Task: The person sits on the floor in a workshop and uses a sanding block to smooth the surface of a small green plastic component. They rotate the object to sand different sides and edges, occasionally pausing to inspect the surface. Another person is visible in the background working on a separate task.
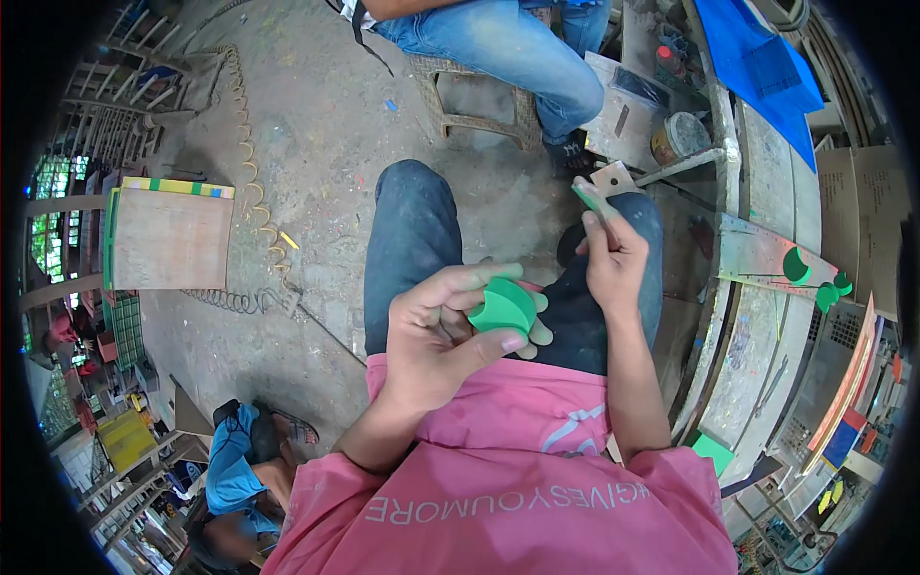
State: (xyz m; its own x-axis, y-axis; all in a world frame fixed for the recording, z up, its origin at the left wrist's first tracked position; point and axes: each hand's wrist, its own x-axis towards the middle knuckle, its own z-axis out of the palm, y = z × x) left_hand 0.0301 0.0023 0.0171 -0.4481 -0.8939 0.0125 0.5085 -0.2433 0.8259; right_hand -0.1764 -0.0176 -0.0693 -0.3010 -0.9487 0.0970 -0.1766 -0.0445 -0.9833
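My left hand (431, 326) holds a small green block (505, 307) with curved edges between thumb and fingers, in front of my lap. The block's face is smooth, and its lower part is tucked behind my thumb. Farther right, over my right knee, my right hand (618, 259) is raised with its fingers pinched on a thin green strip (586, 196). What the strip is made of I cannot make out. The two hands are apart, and the strip does not touch the block.
A long worktable (747, 364) runs along my right, with green rounded pieces (796, 265) on thin rods and a blue sheet (767, 72). A paint bucket (680, 137) stands beyond. One person in jeans (489, 48) sits ahead; another in blue (235, 460) is low left. A coiled hose (251, 163) crosses the floor.
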